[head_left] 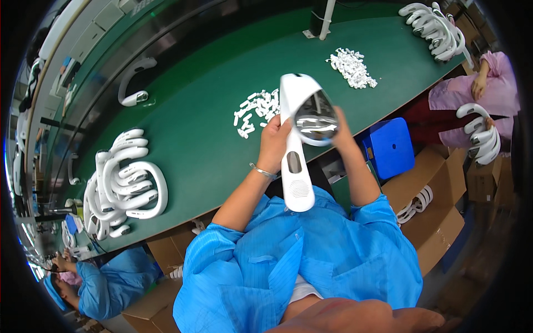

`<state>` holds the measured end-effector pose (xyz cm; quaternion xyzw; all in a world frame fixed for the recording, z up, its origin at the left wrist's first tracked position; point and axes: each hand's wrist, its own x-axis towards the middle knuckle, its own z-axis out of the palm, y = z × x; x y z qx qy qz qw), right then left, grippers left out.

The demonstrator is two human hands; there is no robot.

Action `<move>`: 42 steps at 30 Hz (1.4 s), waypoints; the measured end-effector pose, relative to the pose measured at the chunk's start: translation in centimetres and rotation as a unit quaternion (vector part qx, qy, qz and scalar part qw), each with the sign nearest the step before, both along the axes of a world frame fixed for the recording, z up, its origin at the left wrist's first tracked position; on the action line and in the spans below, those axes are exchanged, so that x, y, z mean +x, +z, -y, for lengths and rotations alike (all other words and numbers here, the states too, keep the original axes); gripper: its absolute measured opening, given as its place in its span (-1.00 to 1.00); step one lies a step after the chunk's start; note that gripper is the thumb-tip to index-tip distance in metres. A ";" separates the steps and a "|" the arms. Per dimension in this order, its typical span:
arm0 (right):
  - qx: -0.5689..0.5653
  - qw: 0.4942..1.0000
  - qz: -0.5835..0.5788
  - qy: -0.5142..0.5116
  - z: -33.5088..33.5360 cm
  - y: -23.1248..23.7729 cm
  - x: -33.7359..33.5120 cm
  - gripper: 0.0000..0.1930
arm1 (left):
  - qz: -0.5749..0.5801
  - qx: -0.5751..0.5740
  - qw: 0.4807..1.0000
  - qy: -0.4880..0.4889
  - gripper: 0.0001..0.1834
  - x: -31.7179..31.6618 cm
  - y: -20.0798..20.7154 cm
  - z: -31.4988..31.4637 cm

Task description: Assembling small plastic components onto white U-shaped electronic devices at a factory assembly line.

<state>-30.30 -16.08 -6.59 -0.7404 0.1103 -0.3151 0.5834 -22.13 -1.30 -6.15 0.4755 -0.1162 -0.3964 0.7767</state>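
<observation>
A white curved neckband device (300,183) is held up in front of my chest, above the table's near edge. One arm shows a small dark oval window and a dotted grille. The other end, with a glossy dark panel, is blurred. My left hand (274,145) is closed round the middle of the device. On its right side my right hand (345,130) grips the dark-panelled end; it is smeared, and its fingers are partly hidden behind the device. Just beyond the left hand lies a scatter of small white plastic parts (256,109).
Similar white devices are piled on the green table (205,166) at left (133,180) and far right (436,30). More small white parts (352,67) lie farther back. A blue bin (391,147) and an open cardboard box (436,233) stand right. Co-workers sit at both sides.
</observation>
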 end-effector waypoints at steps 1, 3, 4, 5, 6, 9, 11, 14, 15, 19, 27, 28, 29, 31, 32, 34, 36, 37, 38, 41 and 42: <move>0.008 0.992 -0.087 -0.091 1.9 0.4 0.4 -0.74 | -0.053 -0.037 0.998 -0.018 -0.73 0.4 -0.6 0.2; -0.213 0.924 -0.166 -0.270 6.9 1.2 0.2 -0.76 | -0.106 -0.058 0.991 -0.063 -0.65 1.2 -1.2 0.2; -0.298 0.891 -0.194 -0.282 9.5 0.4 0.0 -0.79 | -0.086 -0.031 0.994 -0.064 -0.64 1.0 -0.4 0.5; -0.380 0.849 -0.220 -0.293 11.7 -0.8 -0.3 -0.82 | -0.066 -0.005 0.996 -0.065 -0.64 1.0 0.0 1.1; -0.379 0.849 -0.219 -0.296 13.1 -1.8 -0.7 -0.82 | -0.081 -0.004 0.993 -0.089 -0.67 1.5 0.2 1.5; -0.433 0.813 -0.302 -0.246 15.1 -3.1 -0.4 -0.85 | -0.067 0.016 0.994 -0.089 -0.69 2.1 1.1 2.3; -0.386 0.843 -0.285 -0.242 15.1 -3.3 -0.5 -0.80 | -0.051 0.035 0.995 -0.079 -0.71 2.5 2.2 2.9; -0.339 0.873 -0.256 -0.237 15.0 -3.1 -0.4 -0.85 | 0.003 0.119 0.983 -0.137 -0.67 3.2 2.3 3.7; -0.339 0.874 -0.256 -0.237 15.2 -3.4 -0.5 -0.85 | 0.003 0.119 0.983 -0.137 -0.67 3.1 1.8 4.1; -0.110 0.961 -0.135 -0.216 15.1 -3.7 -0.9 -0.84 | -0.008 0.066 0.988 -0.138 -0.70 2.7 0.3 5.3; 0.242 0.970 -0.020 0.000 7.0 2.4 -1.4 -0.77 | -0.034 0.007 0.988 -0.152 -0.54 2.5 -0.9 6.6; 0.255 0.966 -0.038 0.012 5.9 3.0 -1.2 -0.77 | -0.042 0.014 0.990 -0.134 -0.57 2.2 -0.8 6.6; 0.267 0.962 -0.055 0.022 5.1 3.4 -1.1 -0.77 | -0.051 0.021 0.991 -0.118 -0.59 1.7 -0.5 6.7; 0.271 0.960 -0.052 0.035 4.1 3.5 -0.8 -0.76 | -0.016 0.014 0.993 -0.112 -0.69 1.3 -0.1 6.5; 0.231 0.968 -0.078 0.054 3.9 3.3 -0.9 -0.76 | -0.010 0.002 0.994 -0.109 -0.70 1.0 0.2 6.2; 0.138 0.982 -0.095 0.082 3.4 2.9 -0.8 -0.74 | -0.004 -0.011 0.994 -0.105 -0.70 0.8 0.4 5.6; -0.034 0.992 -0.111 0.056 2.4 3.3 -1.0 -0.75 | 0.013 0.000 0.997 -0.081 -0.71 0.8 0.3 5.1; -0.205 0.971 -0.124 0.025 1.8 3.6 -1.1 -0.75 | 0.014 -0.001 0.997 -0.079 -0.71 0.8 0.5 4.7; -0.234 0.965 -0.117 0.006 1.2 3.9 -1.2 -0.77 | 0.025 0.013 0.997 -0.073 -0.72 0.7 0.8 4.4; -0.239 0.961 -0.139 -0.016 0.2 4.2 -1.5 -0.78 | 0.028 0.030 0.998 -0.054 -0.75 0.4 1.2 3.8; -0.240 0.961 -0.139 -0.015 0.2 4.4 -1.6 -0.78 | 0.018 0.014 0.998 -0.050 -0.75 0.4 0.8 3.8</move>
